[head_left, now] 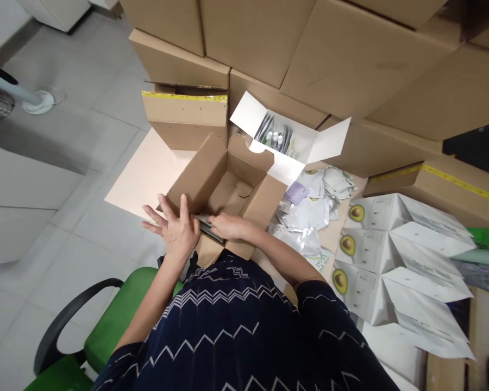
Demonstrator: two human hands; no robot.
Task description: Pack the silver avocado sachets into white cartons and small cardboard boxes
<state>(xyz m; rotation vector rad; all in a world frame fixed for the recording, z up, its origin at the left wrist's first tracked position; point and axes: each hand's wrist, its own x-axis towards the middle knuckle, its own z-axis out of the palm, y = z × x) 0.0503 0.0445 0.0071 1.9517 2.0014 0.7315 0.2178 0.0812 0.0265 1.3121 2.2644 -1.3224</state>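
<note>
An open brown cardboard box (238, 184) stands in front of my body, with some loose marks or scraps on its inner floor. My right hand (230, 225) reaches across the box's near end, its fingers closed on a flat, dark grey-green packet (212, 231). What is printed on the packet cannot be made out. My left hand (174, 225) rests at the box's near left corner with its fingers spread. Its thumb lies against or close to the packet's left end. Beyond the box, a white carton (309, 144) stands open, holding dark sachets and small white-capped tubes (274, 140).
Silvery packets (305, 212) and a purple sachet (296, 193) lie to the right. Several white avocado-printed boxes (370, 244) stand beyond them. Large cartons (261, 32) are stacked at the back. An open carton (187, 114) stands back left. A green chair (122, 309) is at lower left.
</note>
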